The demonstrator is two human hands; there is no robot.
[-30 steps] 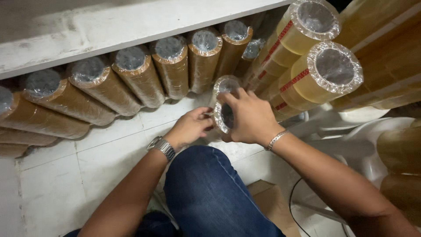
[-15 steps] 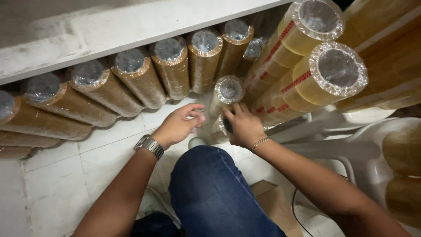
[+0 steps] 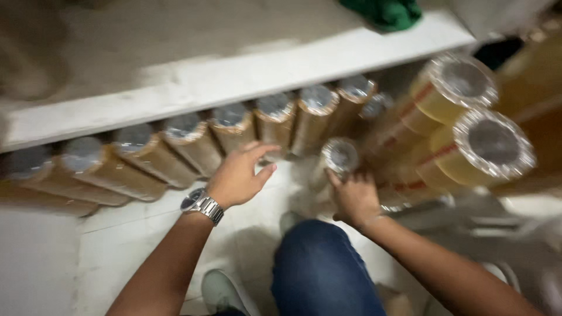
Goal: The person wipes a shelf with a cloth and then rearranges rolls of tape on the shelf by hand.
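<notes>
The view is motion-blurred. My left hand (image 3: 240, 175), with a metal watch (image 3: 202, 203) on its wrist, hovers open with fingers spread just in front of a row of brown wrapped tape stacks (image 3: 193, 140) lying under a white shelf (image 3: 234, 76). My right hand (image 3: 354, 198) is curled on the lower part of a wrapped tape stack (image 3: 341, 155) that leans between the brown row and the yellowish stacks. What lies under that hand is hidden.
Two big yellowish tape stacks (image 3: 492, 146) with red bands jut out at the right. A green object (image 3: 383, 11) lies on the shelf top. My blue-jeaned knee (image 3: 322, 263) and a pale shoe (image 3: 219, 289) are on the white tiled floor (image 3: 117, 246).
The camera has tilted up and blurred. My left hand has let go, opened and drifted left toward the brown stacks. My right hand has pushed the small stack back against the pile.
</notes>
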